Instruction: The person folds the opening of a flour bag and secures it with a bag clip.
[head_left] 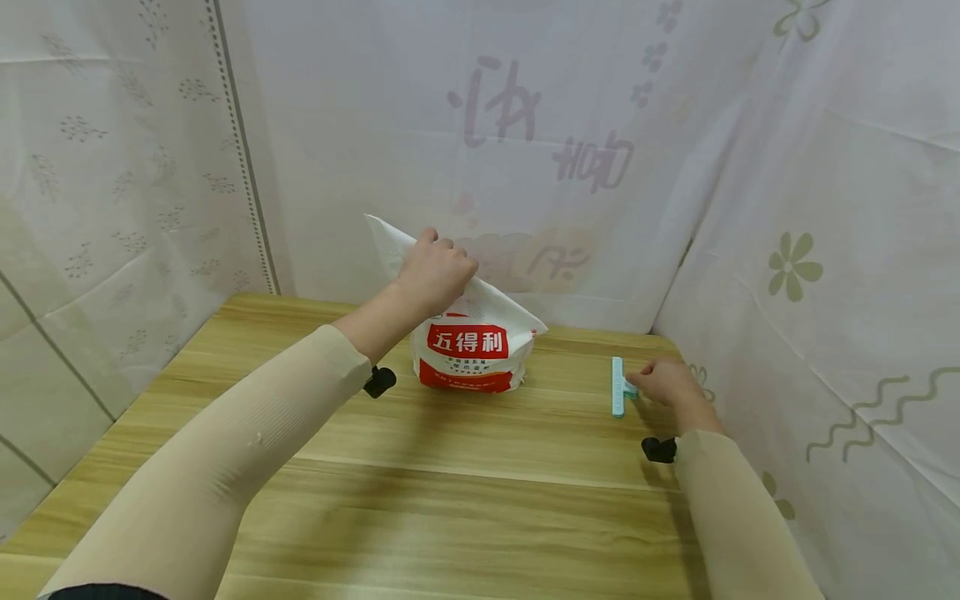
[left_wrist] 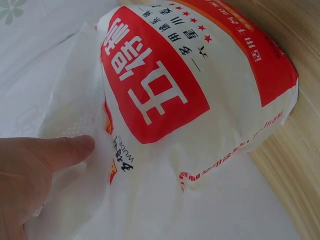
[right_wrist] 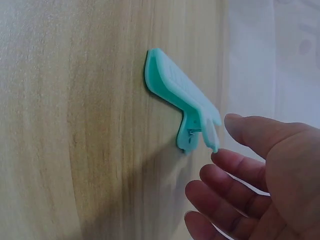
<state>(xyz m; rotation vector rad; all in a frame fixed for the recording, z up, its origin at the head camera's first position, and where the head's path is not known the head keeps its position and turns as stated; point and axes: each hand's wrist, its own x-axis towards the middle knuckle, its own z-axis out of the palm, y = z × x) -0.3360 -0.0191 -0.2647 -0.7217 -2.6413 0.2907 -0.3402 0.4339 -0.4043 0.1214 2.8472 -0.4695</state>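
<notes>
A white and red bag of flour (head_left: pixel 472 354) with large Chinese letters stands on the table. My left hand (head_left: pixel 437 273) grips its gathered, slanting top; in the left wrist view the thumb (left_wrist: pixel 70 151) presses across the white plastic, and the other fingers are hidden. To the right lies a turquoise bag clip (head_left: pixel 618 387) with a long ribbed bar and a short handle. Beside that handle is my right hand (head_left: pixel 666 383). In the right wrist view its thumb and loosely bent fingers stand around the end of the clip (right_wrist: pixel 182 95), not closed on it.
The wood-grain table (head_left: pixel 420 517) has its back edge against a pale printed curtain (head_left: pixel 360 150). Another curtain side (head_left: pixel 847 250) rises close to the right hand. Black wrist mounts (head_left: pixel 380 382) stick out below both wrists.
</notes>
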